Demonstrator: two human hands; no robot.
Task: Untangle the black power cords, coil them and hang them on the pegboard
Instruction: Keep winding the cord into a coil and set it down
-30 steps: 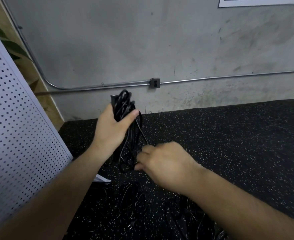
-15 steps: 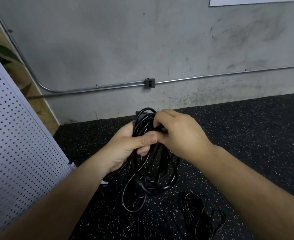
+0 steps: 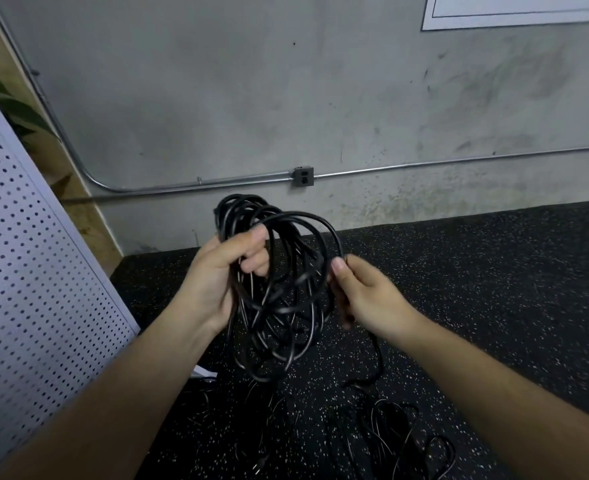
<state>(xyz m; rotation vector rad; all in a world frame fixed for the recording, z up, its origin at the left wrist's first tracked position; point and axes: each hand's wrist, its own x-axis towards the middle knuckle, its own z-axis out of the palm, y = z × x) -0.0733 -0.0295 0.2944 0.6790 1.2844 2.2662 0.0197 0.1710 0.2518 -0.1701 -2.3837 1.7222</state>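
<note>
While coil (image 3: 279, 306) is clenched by left hand (image 3: 222, 275) and pinched by right hand (image 3: 367, 294), loops may be spilled by a snagged tail (image 3: 378, 355).

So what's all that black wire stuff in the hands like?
The black power cord coil is thin, glossy, rubbery-looking cable wound into loose, uneven loops. It hangs upright above the speckled floor. The left hand grips its top, the right hand pinches an outer loop, and a tail trails to the floor.

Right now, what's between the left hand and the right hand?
In the head view, hanging loops of the black cord coil fill the gap. The left hand grips the bundle and the right hand pinches an outer loop.
</note>
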